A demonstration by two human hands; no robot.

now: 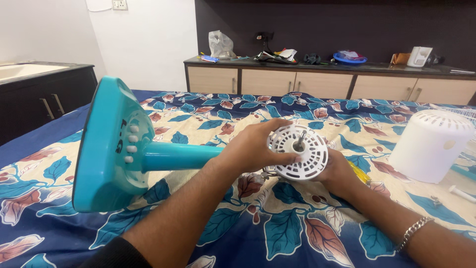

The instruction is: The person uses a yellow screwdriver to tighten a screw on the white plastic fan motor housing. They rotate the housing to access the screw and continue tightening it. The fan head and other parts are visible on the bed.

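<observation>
The left hand (250, 146) has its fingers curled over the near-left rim of a round white slotted plastic motor housing (298, 151), thumb along its edge. The right hand (338, 168) cups the housing from behind on the right; its fingertips are hidden, though it seems to be gripping too. A metal shaft (300, 139) sticks out of the housing's middle. To the left, a teal plastic fan pole (178, 155) runs to a teal oval base with white buttons (111, 144), tipped on edge. All rest over a blue leaf-patterned bedsheet (277, 233). Far right stands a white vented plastic cover (430, 144).
</observation>
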